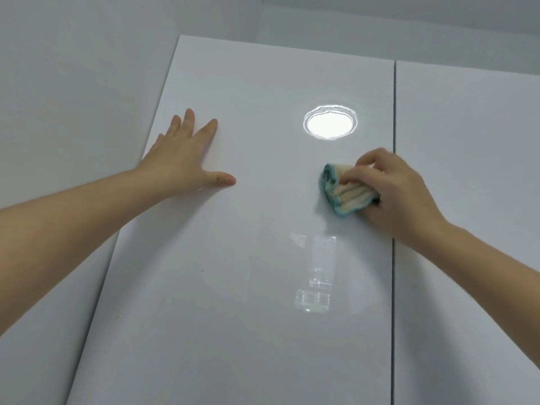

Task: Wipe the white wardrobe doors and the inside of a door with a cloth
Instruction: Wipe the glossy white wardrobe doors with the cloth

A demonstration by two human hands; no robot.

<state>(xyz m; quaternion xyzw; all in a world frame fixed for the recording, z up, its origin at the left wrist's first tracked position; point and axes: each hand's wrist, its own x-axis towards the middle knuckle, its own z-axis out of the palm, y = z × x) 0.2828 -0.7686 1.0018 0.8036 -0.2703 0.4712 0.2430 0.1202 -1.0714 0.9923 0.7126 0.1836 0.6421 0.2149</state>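
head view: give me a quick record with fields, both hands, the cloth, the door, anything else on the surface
left hand: flat on the door, fingers spread, near its left edge, holding nothing
right hand: grips the bunched cloth against the door
cloth: cream with a teal edge, on the door's right part
door: glossy white, closed gap to the neighbouring door on the right
round light reflection: above the cloth
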